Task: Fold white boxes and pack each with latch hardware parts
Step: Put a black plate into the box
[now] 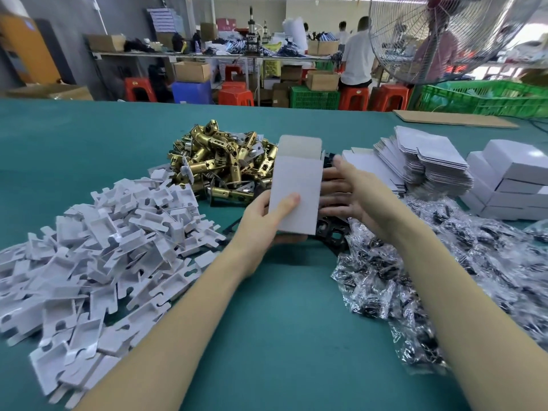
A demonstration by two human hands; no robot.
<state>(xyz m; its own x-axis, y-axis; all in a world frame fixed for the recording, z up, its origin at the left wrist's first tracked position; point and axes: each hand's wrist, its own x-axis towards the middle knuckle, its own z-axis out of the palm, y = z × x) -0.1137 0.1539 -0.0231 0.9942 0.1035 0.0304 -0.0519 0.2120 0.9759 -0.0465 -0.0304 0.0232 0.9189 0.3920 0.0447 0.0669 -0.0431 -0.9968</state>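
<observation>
The white box [296,191] is held upright above the green surface [281,321], centre of view, w/ its top flap open and pointing far, prob. so parts can drop straight in. Left hand [267,215] grips the box's near lower end, thumb on the front panel, fingers under. Right hand [341,191] sits at the box's right side w/ fingers straight and spread, pressing the wall; likely squaring the shape.

Supplies ring the work spot for short reaches: white inserts [98,247] near left, brass latches [219,161] far centre, bagged screws [430,280] near right, flat box blanks [415,161] far right, finished boxes [510,179] stacked at the right edge. Black plates [329,229] lie just below the box.

No brand, label or readable writing; the box faces are blank.
</observation>
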